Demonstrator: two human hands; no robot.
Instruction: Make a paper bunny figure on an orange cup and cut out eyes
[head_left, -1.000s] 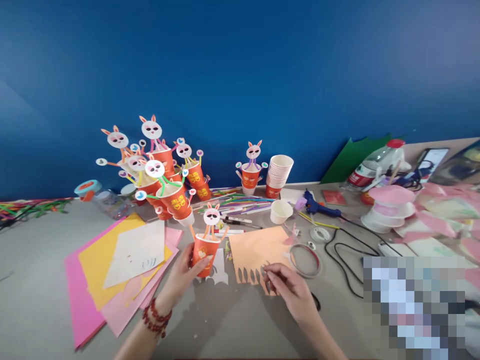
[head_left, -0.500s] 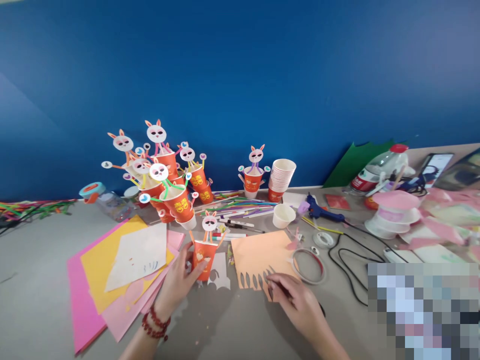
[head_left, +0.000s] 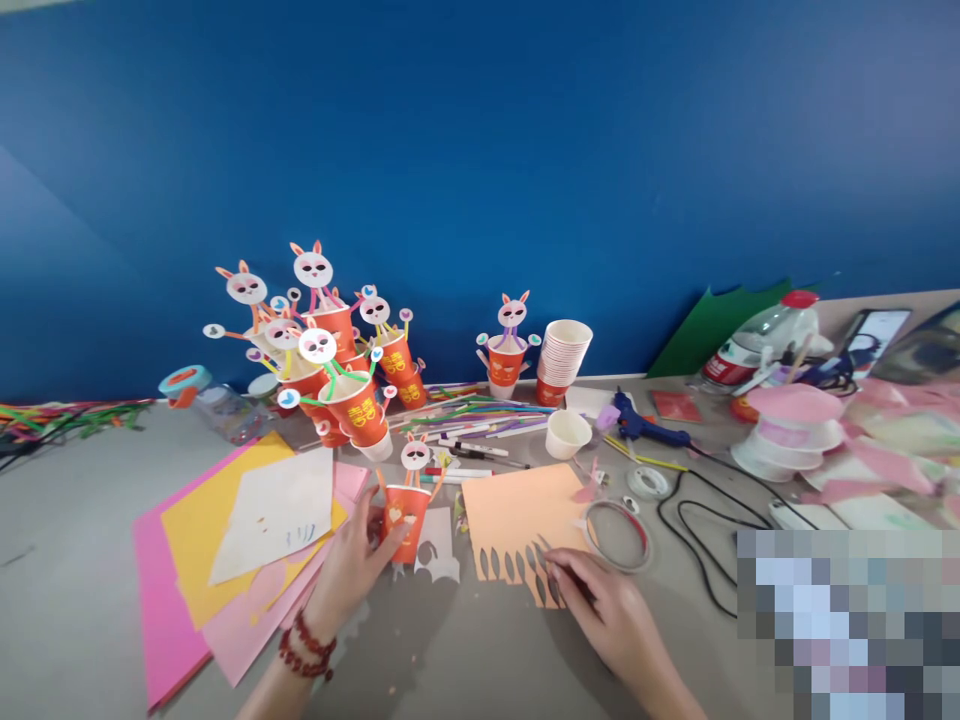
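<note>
My left hand (head_left: 356, 550), with a beaded bracelet on its wrist, is closed around a red paper cup (head_left: 403, 525). A white paper rabbit head (head_left: 416, 453) on orange stems rises from the cup, with two more orange stems at its sides. Over the lower right edge of a sheet of light orange paper (head_left: 525, 510), my right hand (head_left: 600, 600) has its fingers pinched together. Whether they hold anything small is hidden. Leaf-shaped cut-outs run along that sheet's near edge. A grey-white scrap with cut edges (head_left: 442, 545) lies beside the cup.
Finished rabbit cups (head_left: 358, 405) stand at the back left, near a stack of paper cups (head_left: 564, 355). Coloured sheets (head_left: 176, 600) lie left. A glue gun (head_left: 645, 425), its black cord, a tape roll (head_left: 616, 533) and a plastic bottle (head_left: 750, 340) are at right.
My left hand and the cup have shifted slightly left. My right hand has slid a little to the right along the orange sheet, uncovering more of its cut-outs.
</note>
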